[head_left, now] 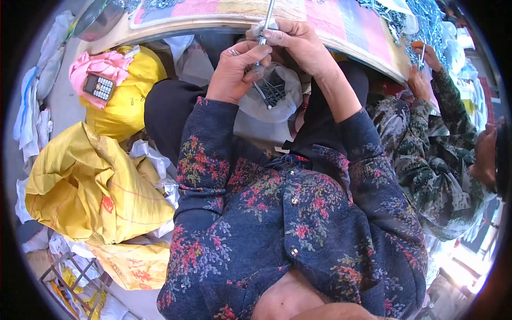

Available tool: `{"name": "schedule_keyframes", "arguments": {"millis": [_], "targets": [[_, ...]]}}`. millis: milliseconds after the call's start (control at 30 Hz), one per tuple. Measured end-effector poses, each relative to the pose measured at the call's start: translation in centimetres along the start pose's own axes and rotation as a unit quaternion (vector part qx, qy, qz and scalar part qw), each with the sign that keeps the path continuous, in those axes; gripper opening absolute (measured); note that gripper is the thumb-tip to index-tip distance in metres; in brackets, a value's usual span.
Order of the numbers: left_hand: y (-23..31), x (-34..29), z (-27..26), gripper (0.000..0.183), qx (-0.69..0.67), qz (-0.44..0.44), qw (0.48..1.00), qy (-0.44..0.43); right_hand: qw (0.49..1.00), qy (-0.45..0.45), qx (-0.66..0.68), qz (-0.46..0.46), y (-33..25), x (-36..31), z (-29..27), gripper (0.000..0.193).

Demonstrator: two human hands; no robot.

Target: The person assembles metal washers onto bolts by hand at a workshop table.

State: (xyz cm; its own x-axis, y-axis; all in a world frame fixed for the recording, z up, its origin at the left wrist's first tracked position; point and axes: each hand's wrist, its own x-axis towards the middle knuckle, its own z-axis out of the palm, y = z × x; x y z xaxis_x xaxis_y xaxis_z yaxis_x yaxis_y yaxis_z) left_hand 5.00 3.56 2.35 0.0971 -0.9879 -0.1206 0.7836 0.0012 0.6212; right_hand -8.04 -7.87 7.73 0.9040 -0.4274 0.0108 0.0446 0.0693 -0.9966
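Note:
A long, thin metal rod (269, 15) stands upright between my hands at the table's near edge, with a collar or nut low on it. My right hand (298, 45) pinches the rod near that collar, fingers closed. Just below and to the left, my left hand (237, 72) is closed around the rod's lower part. A slim metal piece (262, 96) slants down beneath its fingers; whether it belongs to the same rod, I cannot tell. Under both hands, between my knees, a whitish sack (290, 88) stands with its mouth spread, holding several long dark metal bolts (274, 90).
Ahead is a table with a pink checked cover (341, 21), metal parts (426, 21) heaped at its right. A co-worker in camouflage (437, 176) sits at right, hands (421, 80) busy. At left are a mobile phone (99, 86) on pink cloth and yellow sacks (101, 181).

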Motion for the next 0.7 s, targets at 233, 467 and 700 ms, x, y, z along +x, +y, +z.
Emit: {"name": "schedule_keyframes", "arguments": {"millis": [233,467,700], "targets": [[-3.1,-0.6,-0.1,0.028,0.322,0.121,0.933,0.108,0.913,0.237,-0.325,-0.062,3.1,-2.7,2.0,0.023],[-4.2,1.2,-2.4,0.089,0.445,0.02,0.888,0.111,0.813,0.227,-0.535,0.036,6.3,-5.5,-1.7,0.03],[-5.3,3.2,2.0,0.047,0.26,-0.098,0.96,0.016,0.907,0.223,-0.354,-0.036,6.2,-5.8,-0.4,0.027]]}}
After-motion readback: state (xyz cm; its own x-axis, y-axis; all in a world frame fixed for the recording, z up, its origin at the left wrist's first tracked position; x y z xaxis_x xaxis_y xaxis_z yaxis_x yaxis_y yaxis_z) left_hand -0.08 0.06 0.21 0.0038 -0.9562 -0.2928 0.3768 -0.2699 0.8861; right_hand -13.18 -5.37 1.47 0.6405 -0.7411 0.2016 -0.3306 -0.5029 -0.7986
